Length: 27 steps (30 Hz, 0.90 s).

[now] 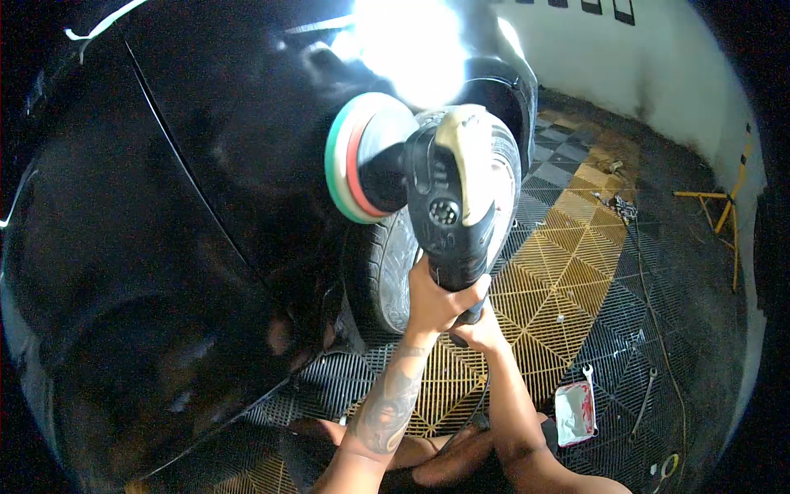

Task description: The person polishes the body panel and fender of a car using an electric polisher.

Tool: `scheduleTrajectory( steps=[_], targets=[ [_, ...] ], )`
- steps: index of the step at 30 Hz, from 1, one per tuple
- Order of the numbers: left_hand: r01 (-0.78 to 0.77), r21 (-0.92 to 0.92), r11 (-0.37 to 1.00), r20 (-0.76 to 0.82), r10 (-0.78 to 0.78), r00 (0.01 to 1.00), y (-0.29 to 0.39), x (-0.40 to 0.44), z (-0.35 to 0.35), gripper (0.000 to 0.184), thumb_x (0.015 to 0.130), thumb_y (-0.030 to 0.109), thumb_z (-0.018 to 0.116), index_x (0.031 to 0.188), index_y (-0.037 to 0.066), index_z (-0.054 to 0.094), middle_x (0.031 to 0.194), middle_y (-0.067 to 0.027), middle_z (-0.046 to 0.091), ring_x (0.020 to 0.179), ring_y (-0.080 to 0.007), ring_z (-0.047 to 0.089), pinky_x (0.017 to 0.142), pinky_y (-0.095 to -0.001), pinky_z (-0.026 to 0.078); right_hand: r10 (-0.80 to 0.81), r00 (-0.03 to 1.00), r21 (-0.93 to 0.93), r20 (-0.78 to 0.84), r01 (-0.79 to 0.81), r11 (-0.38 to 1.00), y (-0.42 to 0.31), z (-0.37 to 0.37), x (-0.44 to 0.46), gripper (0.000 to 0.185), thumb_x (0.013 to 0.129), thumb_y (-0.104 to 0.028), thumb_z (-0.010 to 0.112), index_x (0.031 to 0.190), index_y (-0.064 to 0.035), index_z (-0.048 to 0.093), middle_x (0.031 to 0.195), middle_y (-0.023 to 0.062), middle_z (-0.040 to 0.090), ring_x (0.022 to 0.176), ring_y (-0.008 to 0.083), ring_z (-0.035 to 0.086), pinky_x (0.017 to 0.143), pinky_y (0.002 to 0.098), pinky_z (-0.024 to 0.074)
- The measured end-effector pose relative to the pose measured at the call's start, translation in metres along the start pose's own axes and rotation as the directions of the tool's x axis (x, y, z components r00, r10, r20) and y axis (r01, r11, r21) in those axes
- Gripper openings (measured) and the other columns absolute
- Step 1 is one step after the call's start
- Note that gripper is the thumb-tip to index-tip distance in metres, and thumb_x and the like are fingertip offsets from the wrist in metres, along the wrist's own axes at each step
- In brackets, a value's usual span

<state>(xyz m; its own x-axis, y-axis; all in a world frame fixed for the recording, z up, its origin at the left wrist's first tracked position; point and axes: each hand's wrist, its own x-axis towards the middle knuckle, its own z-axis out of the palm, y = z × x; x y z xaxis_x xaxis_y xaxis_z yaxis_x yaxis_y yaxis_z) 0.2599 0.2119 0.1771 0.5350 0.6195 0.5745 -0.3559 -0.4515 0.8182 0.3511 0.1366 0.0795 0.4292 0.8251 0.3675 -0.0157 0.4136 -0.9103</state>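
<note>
Gripped a black polisher point(453, 243) upright, with the left hand point(436, 305) wrapped tightly around its handle and the right hand point(481, 333) closed just below, at the handle's end. Held it in front of a car wheel point(393, 284), with the polisher's round, green-edged pad point(352, 156) turned toward the black car body point(239, 165) on its left, any contact there impossible to tell. Had a red-smeared white tray point(573, 414) and two wrenches point(643, 403) on the slatted floor point(543, 305) to the polisher's lower right and, far off to its right, a yellow stand point(727, 214) near a pale wall point(658, 78).
</note>
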Motion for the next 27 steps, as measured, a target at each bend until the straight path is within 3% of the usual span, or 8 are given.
scheduleTrajectory(
  steps=[2,4,12,15,18,22,24,27],
  targets=[
    [0.017,-0.042,0.999,-0.007,-0.017,1.000,-0.002,-0.006,-0.003,0.044,0.067,0.019,0.083,0.101,-0.003,0.067,0.093,-0.0118,0.073,0.082,-0.0189,0.069,0.080,-0.0336,0.054,-0.028,1.000,0.002,-0.014,0.028,1.000,0.007,0.002,0.001,0.030,0.068,-0.013,0.078,0.094,-0.0019,0.067,0.083,0.0006,0.066,0.073,0.0095,0.059,0.067,0.0280,0.0503],
    [0.077,-0.110,0.991,0.092,-0.067,0.993,0.000,-0.007,-0.011,0.045,0.070,0.020,0.083,0.107,-0.002,0.068,0.098,-0.0101,0.073,0.088,-0.0180,0.069,0.085,-0.0336,0.054,0.031,0.999,-0.024,-0.038,-0.032,0.999,0.008,0.005,-0.002,0.029,0.069,-0.015,0.078,0.092,-0.0021,0.066,0.082,0.0008,0.066,0.072,0.0100,0.059,0.066,0.0283,0.0500],
    [0.030,-0.110,0.993,0.107,-0.018,0.994,0.036,0.021,-0.003,0.045,0.070,0.015,0.083,0.108,-0.003,0.067,0.099,-0.0114,0.073,0.090,-0.0177,0.069,0.086,-0.0328,0.053,0.053,0.998,-0.008,-0.039,-0.054,0.999,-0.027,0.009,-0.001,0.023,0.071,-0.011,0.078,0.089,-0.0034,0.065,0.079,-0.0010,0.064,0.068,0.0101,0.058,0.064,0.0285,0.0482],
    [0.080,-0.179,0.981,0.112,-0.060,0.992,0.047,0.031,0.003,0.042,0.071,0.017,0.083,0.106,-0.002,0.067,0.097,-0.0101,0.073,0.087,-0.0157,0.068,0.083,-0.0319,0.053,0.153,0.982,-0.068,-0.114,-0.162,0.984,-0.046,0.010,-0.004,0.022,0.072,-0.009,0.078,0.087,-0.0041,0.063,0.073,-0.0008,0.062,0.059,0.0099,0.055,0.055,0.0270,0.0445],
    [0.067,-0.253,0.965,0.087,-0.047,0.995,0.053,0.040,0.015,0.037,0.072,0.020,0.083,0.100,-0.001,0.068,0.091,-0.0086,0.073,0.080,-0.0141,0.067,0.078,-0.0313,0.053,0.166,0.978,-0.007,-0.130,-0.168,0.986,-0.077,0.011,-0.007,0.020,0.072,-0.009,0.077,0.086,-0.0038,0.063,0.069,0.0001,0.061,0.056,0.0104,0.055,0.053,0.0276,0.0446],
    [0.116,-0.300,0.947,0.086,-0.094,0.992,0.057,0.054,0.027,0.030,0.074,0.021,0.082,0.092,0.000,0.070,0.080,-0.0055,0.072,0.071,-0.0125,0.066,0.071,-0.0306,0.053,0.186,0.958,-0.143,-0.217,-0.220,0.965,-0.104,0.002,-0.007,0.019,0.072,-0.009,0.078,0.082,-0.0026,0.064,0.065,0.0031,0.062,0.054,0.0123,0.056,0.052,0.0292,0.0445],
    [0.143,-0.372,0.917,0.105,-0.112,0.988,0.064,0.060,0.031,0.029,0.074,0.022,0.082,0.090,0.001,0.071,0.078,-0.0050,0.071,0.068,-0.0124,0.065,0.068,-0.0305,0.053,0.152,0.973,-0.226,-0.174,-0.189,0.956,-0.112,-0.005,-0.001,0.017,0.074,-0.014,0.077,0.075,-0.0028,0.064,0.059,0.0046,0.061,0.049,0.0141,0.055,0.052,0.0303,0.0443],
    [0.078,-0.380,0.922,0.065,-0.057,0.996,0.064,0.072,0.042,0.027,0.074,0.024,0.081,0.086,0.001,0.072,0.078,-0.0044,0.071,0.067,-0.0118,0.064,0.067,-0.0308,0.052,0.125,0.976,-0.286,-0.179,-0.173,0.942,-0.137,-0.008,0.001,0.017,0.075,-0.013,0.076,0.076,-0.0038,0.062,0.059,0.0048,0.061,0.048,0.0144,0.054,0.050,0.0310,0.0441]
  ],
)
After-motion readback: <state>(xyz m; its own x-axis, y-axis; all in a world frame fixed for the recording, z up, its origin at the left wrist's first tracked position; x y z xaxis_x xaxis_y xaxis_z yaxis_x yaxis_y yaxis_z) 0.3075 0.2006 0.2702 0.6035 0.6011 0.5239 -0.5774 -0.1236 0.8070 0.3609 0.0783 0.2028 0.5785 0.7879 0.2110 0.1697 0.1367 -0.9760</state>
